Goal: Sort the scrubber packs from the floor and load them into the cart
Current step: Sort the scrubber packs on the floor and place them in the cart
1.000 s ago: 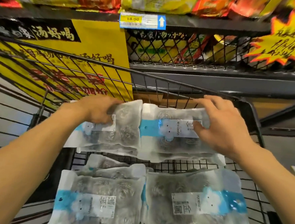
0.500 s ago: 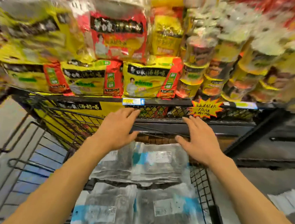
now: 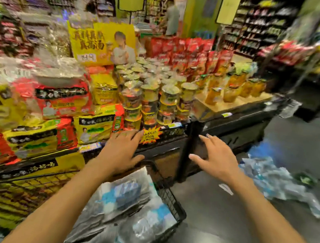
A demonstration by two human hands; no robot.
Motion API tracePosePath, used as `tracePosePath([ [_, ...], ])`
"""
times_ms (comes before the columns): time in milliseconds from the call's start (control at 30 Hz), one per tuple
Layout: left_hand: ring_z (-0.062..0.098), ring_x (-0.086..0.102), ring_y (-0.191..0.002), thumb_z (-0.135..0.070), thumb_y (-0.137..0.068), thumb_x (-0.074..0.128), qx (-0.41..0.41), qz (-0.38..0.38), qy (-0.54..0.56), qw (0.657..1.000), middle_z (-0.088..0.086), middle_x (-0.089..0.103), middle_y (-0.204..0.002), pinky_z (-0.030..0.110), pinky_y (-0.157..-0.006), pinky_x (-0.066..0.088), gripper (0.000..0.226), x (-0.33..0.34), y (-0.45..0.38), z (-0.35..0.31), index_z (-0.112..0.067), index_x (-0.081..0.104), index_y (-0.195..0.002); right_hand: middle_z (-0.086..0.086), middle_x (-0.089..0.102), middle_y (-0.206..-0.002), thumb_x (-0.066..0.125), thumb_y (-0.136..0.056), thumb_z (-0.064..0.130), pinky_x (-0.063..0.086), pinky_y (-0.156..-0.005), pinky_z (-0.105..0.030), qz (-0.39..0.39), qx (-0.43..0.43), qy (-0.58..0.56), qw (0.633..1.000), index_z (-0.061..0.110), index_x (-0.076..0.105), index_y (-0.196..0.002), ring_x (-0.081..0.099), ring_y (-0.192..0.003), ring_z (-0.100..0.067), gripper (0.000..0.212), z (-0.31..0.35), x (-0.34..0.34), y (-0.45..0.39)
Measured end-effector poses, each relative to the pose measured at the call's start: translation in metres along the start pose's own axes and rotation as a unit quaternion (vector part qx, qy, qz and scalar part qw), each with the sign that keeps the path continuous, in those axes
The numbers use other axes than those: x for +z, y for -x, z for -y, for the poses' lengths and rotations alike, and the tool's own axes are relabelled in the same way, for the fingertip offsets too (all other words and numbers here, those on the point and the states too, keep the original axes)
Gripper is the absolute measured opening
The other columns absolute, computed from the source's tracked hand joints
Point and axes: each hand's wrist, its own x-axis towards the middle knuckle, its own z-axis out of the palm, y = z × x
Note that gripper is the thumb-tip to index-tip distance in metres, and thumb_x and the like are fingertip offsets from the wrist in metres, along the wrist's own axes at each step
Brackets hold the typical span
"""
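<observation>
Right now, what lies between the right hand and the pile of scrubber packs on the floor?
Head view: only bare grey floor separates right hand from clear blue-labelled packs.

Grey shop floor (image 3: 214, 217), black display stand (image 3: 232, 119) stacked with noodle packs (image 3: 93, 129), distant shelving (image 3: 258, 33)

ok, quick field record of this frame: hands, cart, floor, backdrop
left hand: open, fingers spread, holding nothing, above the cart
right hand: open, empty, out over the floor
cart: black wire, scrubber packs lying inside
floor: more packs in a loose pile at right, not yet loaded
backdrop: noodle display, motion-blurred
</observation>
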Motion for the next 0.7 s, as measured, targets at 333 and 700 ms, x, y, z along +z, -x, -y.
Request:
tracePosePath([
  [333, 0.028, 0.046, -0.139, -0.061, -0.095, 0.056, 0.228, -0.047, 0.1, 0.967, 0.005, 0.041, -0.159, 0.041, -0.109, 0.044, 0.085, -0.036, -0.105, -0.182, -0.017, 0.025, -0.16, -0.01, 0.034, -0.163, 0.06, -0.092, 0.062, 0.024, -0.122, -0.041, -0.069, 0.259, 0.007, 0.963, 0.019, 0.035, -0.157, 0.029, -0.151, -0.028, 0.083, -0.155, -0.063, 0.139],
  [700, 0.026, 0.041, -0.144, -0.062, -0.095, 0.055, 0.325, -0.039, 0.147, 0.933, 0.002, 0.035, -0.162, 0.041, -0.111, 0.04, 0.084, -0.034, -0.205, -0.38, -0.02, 0.022, -0.161, -0.007, 0.041, -0.159, 0.059, -0.087, 0.068, 0.03, -0.12, -0.042, -0.113, 0.401, 0.022, 0.909, 0.02, 0.039, -0.155, 0.037, -0.146, -0.027, 0.086, -0.331, -0.099, 0.22],
])
